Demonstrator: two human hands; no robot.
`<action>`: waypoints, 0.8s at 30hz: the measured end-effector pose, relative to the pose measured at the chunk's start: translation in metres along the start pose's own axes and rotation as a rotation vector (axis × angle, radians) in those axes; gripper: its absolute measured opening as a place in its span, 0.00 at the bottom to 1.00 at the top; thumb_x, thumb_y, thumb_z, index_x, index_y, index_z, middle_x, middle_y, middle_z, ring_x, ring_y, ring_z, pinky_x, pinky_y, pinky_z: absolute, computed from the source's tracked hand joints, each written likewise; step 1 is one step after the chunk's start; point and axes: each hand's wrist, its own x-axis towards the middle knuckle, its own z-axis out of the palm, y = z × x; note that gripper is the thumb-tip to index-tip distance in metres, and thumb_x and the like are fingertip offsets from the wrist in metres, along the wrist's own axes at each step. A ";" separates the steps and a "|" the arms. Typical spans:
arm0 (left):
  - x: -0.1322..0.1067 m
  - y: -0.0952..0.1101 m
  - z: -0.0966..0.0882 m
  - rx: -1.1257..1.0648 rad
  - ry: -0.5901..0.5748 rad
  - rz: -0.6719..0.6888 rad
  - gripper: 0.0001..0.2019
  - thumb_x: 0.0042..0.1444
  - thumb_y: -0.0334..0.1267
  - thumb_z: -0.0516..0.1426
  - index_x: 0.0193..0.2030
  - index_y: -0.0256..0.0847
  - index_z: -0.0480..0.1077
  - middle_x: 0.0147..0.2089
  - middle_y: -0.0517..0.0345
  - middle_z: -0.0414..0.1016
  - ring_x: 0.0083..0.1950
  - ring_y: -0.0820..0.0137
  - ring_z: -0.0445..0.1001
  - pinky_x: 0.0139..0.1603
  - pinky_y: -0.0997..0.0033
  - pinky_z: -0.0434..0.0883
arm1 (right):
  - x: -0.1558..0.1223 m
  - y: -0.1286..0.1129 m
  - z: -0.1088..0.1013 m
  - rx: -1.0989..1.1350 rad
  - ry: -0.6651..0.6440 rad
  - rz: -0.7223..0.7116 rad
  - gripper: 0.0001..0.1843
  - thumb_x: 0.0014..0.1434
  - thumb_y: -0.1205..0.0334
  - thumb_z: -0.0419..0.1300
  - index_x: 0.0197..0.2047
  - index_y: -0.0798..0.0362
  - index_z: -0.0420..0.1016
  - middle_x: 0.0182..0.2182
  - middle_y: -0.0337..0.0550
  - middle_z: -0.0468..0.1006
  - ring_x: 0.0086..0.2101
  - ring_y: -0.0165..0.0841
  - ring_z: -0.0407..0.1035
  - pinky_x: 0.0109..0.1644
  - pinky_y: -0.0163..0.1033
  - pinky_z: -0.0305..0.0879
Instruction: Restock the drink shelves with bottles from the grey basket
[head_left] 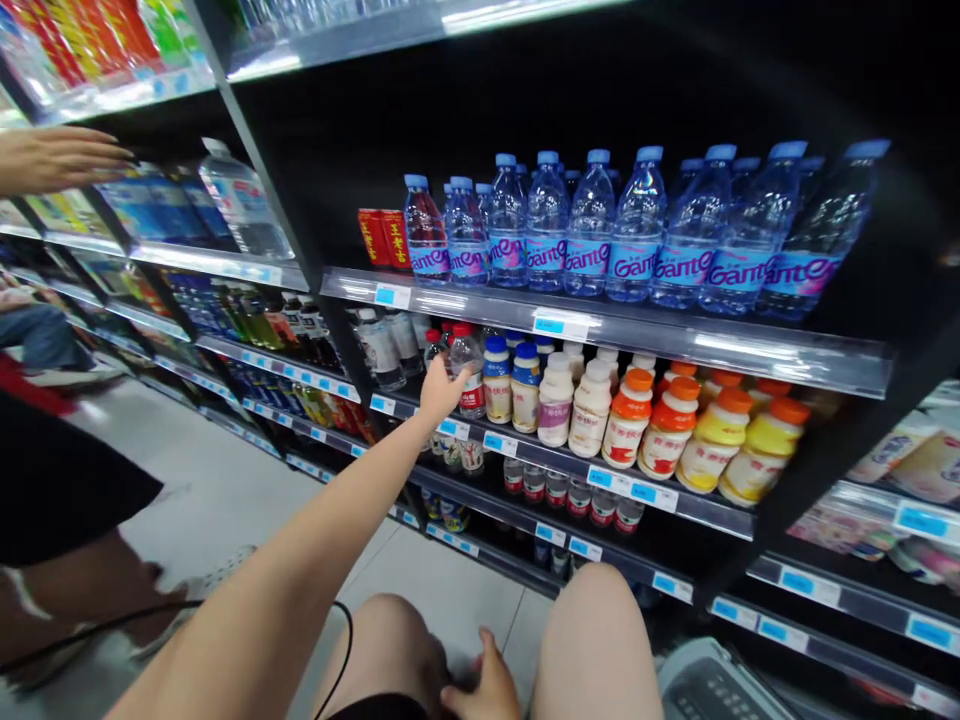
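At far left, another person's hand (64, 160) stretches out. Clear white-capped bottles (384, 352) stand at the left end of the shelf (555, 462); beside them my left hand (442, 395) curves, thumb spread, at the red-capped bottle (472, 394) by the front edge; I can't tell whether I grip it. My right hand (487, 685) is low, loosely curled, contents unclear. Blue-capped bottles (497, 380) follow. I judge this the reaching step; lifting calls for a firm wrap, avoiding neighbours.
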 end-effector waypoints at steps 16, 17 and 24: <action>-0.033 -0.035 0.042 0.174 -0.180 -0.159 0.14 0.60 0.38 0.64 0.51 0.38 0.72 0.54 0.44 0.82 0.55 0.58 0.80 0.58 0.61 0.75 | -0.007 -0.018 -0.002 -0.038 -0.140 0.054 0.48 0.52 0.64 0.67 0.74 0.65 0.60 0.54 0.58 0.76 0.54 0.47 0.73 0.60 0.46 0.67; -0.030 -0.033 0.044 0.199 -0.185 -0.171 0.14 0.60 0.38 0.64 0.51 0.39 0.73 0.53 0.44 0.82 0.56 0.56 0.80 0.59 0.60 0.74 | -0.007 -0.019 -0.003 -0.047 -0.143 0.061 0.48 0.52 0.64 0.67 0.74 0.65 0.60 0.54 0.58 0.76 0.54 0.47 0.73 0.60 0.46 0.67; -0.026 -0.027 0.053 0.301 -0.191 -0.188 0.17 0.62 0.40 0.62 0.56 0.36 0.72 0.56 0.38 0.80 0.61 0.48 0.76 0.59 0.54 0.73 | -0.003 -0.020 -0.003 -0.058 -0.158 0.061 0.46 0.51 0.65 0.67 0.72 0.66 0.64 0.53 0.58 0.77 0.54 0.49 0.74 0.60 0.45 0.68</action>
